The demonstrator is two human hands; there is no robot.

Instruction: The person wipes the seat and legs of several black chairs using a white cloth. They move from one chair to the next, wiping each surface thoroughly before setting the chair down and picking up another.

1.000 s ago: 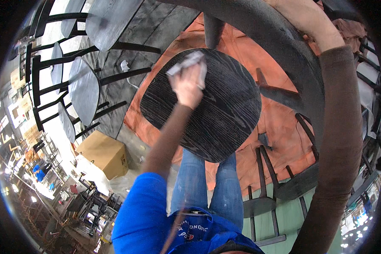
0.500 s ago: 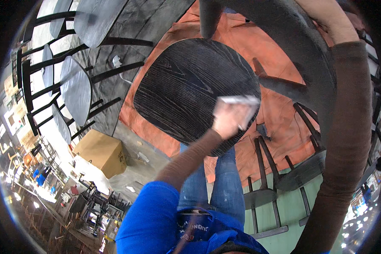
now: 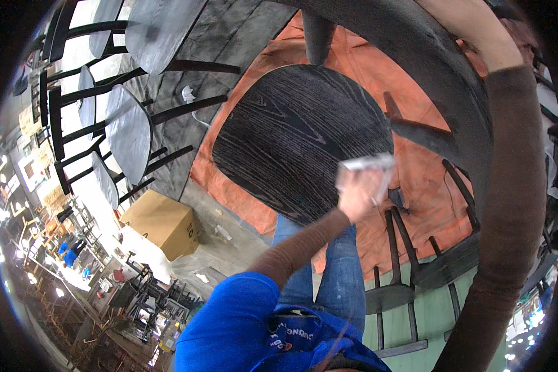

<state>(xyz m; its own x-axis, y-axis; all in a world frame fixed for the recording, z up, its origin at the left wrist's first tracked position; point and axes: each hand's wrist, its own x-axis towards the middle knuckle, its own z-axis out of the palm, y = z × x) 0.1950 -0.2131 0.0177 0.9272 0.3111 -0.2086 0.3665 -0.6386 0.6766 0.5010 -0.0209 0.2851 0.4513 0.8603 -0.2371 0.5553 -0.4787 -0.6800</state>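
A chair with a black wood-grain seat (image 3: 291,136) stands in the middle, and its wide curved dark backrest (image 3: 409,46) arches across the upper right. My left hand (image 3: 361,191) is closed on a whitish-grey flat pad (image 3: 367,162) at the near right edge of the seat. Hand and pad are smeared by motion, so the pad's exact kind is unclear. My right arm reaches up the right side, and my right hand (image 3: 471,28) lies at the outer side of the backrest near the top edge. Its fingers are hidden.
Orange sheeting (image 3: 239,192) lies under the chair. Several black chairs with grey-black seats (image 3: 129,133) line the left, and more dark chairs (image 3: 387,297) lie at the lower right on a green surface. A brown cardboard box (image 3: 161,223) sits left of my legs.
The whole view has shifted slightly, so the chair appears farther right and lower. My left hand and the pad have moved a little toward me over the seat's near right edge.
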